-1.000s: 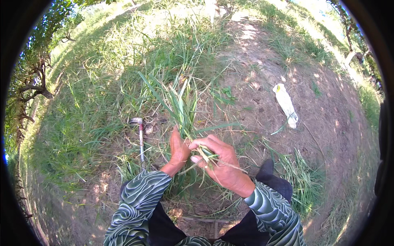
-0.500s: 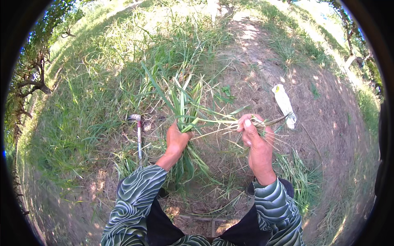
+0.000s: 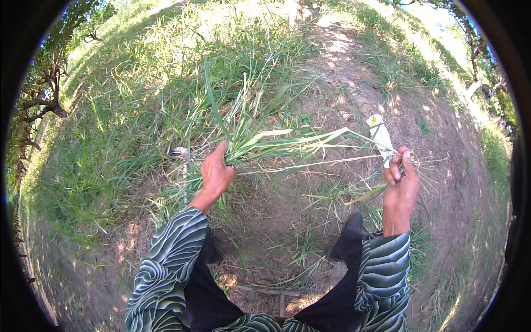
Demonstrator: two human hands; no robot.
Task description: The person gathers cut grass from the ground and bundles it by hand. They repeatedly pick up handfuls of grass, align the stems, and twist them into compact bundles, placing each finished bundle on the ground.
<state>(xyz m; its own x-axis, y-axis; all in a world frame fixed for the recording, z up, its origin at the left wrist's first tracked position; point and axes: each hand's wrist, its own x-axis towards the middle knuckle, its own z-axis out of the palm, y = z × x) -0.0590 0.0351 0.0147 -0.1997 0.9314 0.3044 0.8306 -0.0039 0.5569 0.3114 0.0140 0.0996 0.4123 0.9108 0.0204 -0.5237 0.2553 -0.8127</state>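
My left hand (image 3: 218, 170) is closed around the base of a bunch of long green grass (image 3: 260, 145), whose blades fan out upward and to the right. Off to the right, the fingers of my right hand (image 3: 402, 180) pinch the thin far ends of some stalks. One pale stalk (image 3: 326, 162) runs nearly straight between the two hands. A few loose leafy blades hang just left of my right wrist. Partly hidden behind my left hand, a sickle (image 3: 180, 151) with a curved metal head lies on the ground.
Beyond my right hand a crumpled white cloth or bag (image 3: 380, 134) lies on bare soil. Dense standing grass (image 3: 110, 166) covers the left side. My dark shoes (image 3: 348, 237) are planted below, with cut grass strewn between. Trees stand at both edges.
My right hand has moved right, drawing stalks out sideways from the bunch. My left hand has shifted slightly up and left, and the bunch now leans to the right.
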